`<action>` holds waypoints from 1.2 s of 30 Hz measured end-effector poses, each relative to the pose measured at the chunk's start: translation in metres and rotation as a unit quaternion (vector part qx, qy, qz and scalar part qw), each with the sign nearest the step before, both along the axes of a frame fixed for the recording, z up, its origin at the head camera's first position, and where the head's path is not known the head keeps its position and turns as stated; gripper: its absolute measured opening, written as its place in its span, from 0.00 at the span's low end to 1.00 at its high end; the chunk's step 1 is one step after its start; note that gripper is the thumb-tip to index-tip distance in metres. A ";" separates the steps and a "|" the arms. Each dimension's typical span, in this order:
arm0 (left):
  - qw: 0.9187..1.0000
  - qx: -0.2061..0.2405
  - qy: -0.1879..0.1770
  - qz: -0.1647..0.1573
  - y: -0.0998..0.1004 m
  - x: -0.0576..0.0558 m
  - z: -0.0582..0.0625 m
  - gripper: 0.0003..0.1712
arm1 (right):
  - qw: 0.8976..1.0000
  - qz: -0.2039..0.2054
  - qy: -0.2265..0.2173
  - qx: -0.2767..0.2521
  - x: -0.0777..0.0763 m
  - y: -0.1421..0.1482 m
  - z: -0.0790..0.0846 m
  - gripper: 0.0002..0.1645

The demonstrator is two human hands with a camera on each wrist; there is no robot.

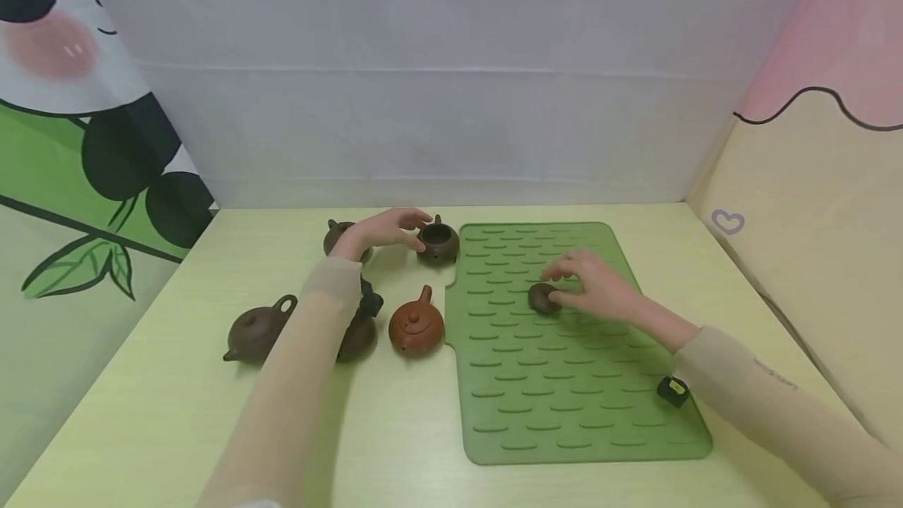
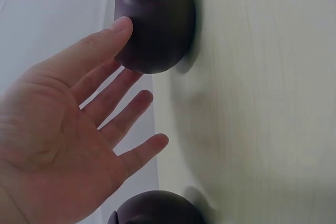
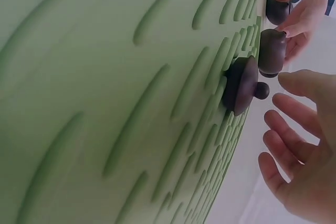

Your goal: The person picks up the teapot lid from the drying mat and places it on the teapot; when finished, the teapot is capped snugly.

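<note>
Toward the back of the table stands a dark brown teapot point(image 1: 438, 244) with its top uncovered. My left hand point(image 1: 386, 229) is at its side; in the left wrist view the thumb point(image 2: 124, 26) touches the teapot wall, and the other fingers extend fairly straight, two partly hidden behind it. On the green mat lies a dark round lid point(image 1: 542, 299), its knob point(image 3: 261, 91) visible in the right wrist view. My right hand point(image 1: 592, 285) hovers beside this lid with fingers spread and loosely bent. A small gap shows between the fingertips and the knob.
A reddish-brown teapot point(image 1: 416, 328) stands left of the green mat point(image 1: 564, 429). Further left are dark teapots point(image 1: 255, 333), one point(image 1: 358, 338) partly behind my left forearm and another point(image 1: 337, 237) behind my left hand. A pale wall cloth point(image 1: 451, 100) rises behind the table.
</note>
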State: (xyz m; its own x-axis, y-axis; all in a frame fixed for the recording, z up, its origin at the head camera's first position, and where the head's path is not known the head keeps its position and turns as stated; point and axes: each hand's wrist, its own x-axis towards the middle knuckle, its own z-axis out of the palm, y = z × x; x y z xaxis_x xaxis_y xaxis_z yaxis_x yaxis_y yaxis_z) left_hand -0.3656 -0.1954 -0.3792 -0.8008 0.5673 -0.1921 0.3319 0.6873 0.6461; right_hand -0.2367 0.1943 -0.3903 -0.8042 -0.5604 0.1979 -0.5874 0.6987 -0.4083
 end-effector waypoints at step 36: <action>1.000 0.021 -0.015 0.009 -0.003 0.006 0.000 0.36 | 0.999 0.009 -0.046 -0.003 -0.044 -0.041 0.015 0.09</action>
